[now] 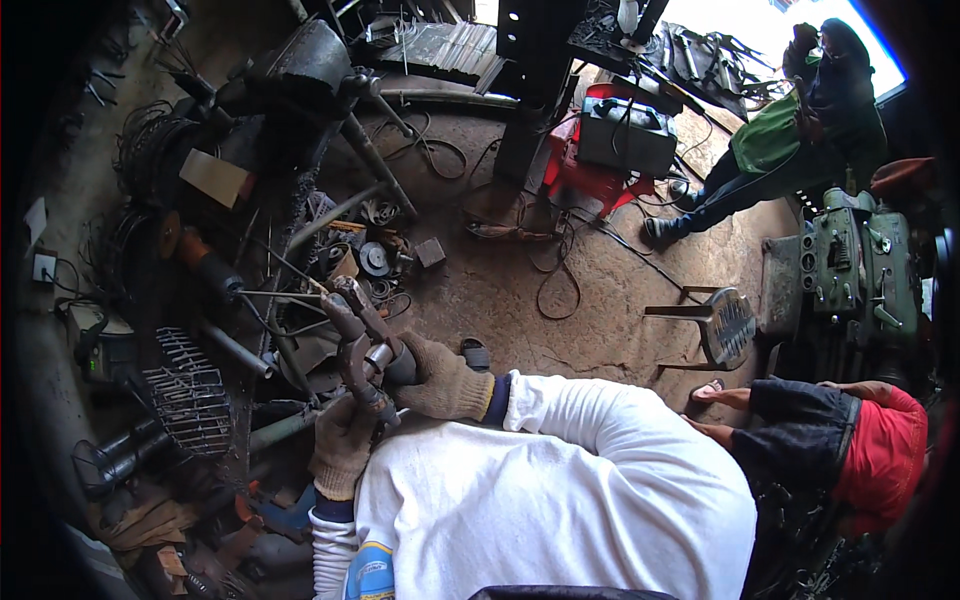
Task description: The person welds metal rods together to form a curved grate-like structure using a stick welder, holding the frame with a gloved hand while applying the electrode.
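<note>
A heavy, dark forked metal part [358,365] with a bright round section in its middle is held close in front of my body, over the bench side. My right hand [445,380], in a tan knit glove, is closed around a grey, rounded end of it. My left hand [343,448], gloved the same way, is closed at its lower end. Its fingers are partly hidden by the part and the sleeve. Beyond the fork's upper tips are thin metal rods [285,294]. An orange angle grinder [207,262] with a brown disc lies to the left.
A wire rack [190,390] and a small cardboard box [215,178] are on the left. Loose metal parts [374,258] clutter the floor ahead. A stool [728,328], a green machine [850,255], cables and two people are to the right.
</note>
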